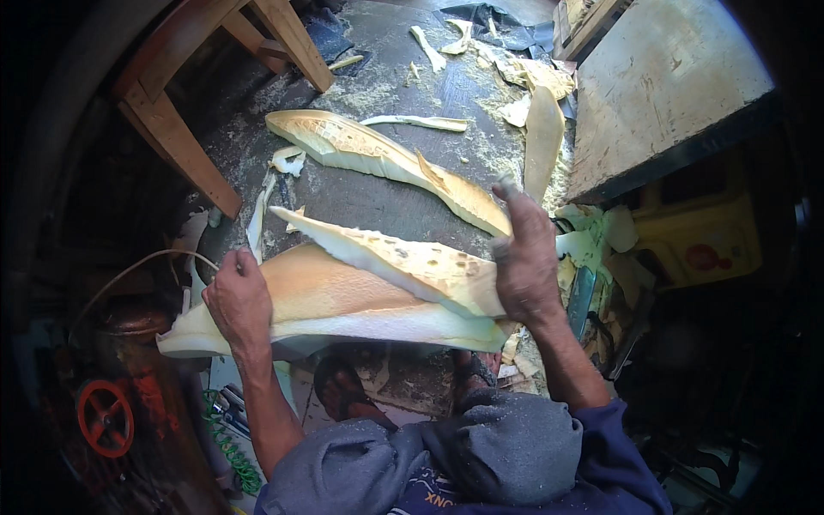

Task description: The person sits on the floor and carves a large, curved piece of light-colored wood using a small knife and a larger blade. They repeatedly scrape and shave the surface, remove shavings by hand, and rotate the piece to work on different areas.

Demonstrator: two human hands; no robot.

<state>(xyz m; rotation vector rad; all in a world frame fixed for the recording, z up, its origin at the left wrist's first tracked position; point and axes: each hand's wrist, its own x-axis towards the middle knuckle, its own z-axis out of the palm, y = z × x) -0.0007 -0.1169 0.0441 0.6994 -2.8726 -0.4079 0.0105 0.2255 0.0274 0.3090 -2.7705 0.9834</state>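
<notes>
A large tan-topped foam pad [335, 283] with a pale cut side lies across in front of me. On its right part rests a long tapered foam slice [412, 257], pitted on top. My left hand [240, 296] is closed over the pad's left part, its fingers curled; whatever they pinch is hidden. At the slice's right end is my right hand [525, 257], slightly blurred, its thumb and fingers apart. Farther off, a second long foam piece [378, 159] with a rough top lies on the dark dusty surface [386, 81].
Foam strips [421, 123] and crumbs litter the dark surface. A wooden frame [184, 112] stands at left, a worn board-topped block [669, 94] at right, with a yellow container [704, 223] below. A red valve wheel [106, 418] and green coiled hose [232, 455] are at lower left.
</notes>
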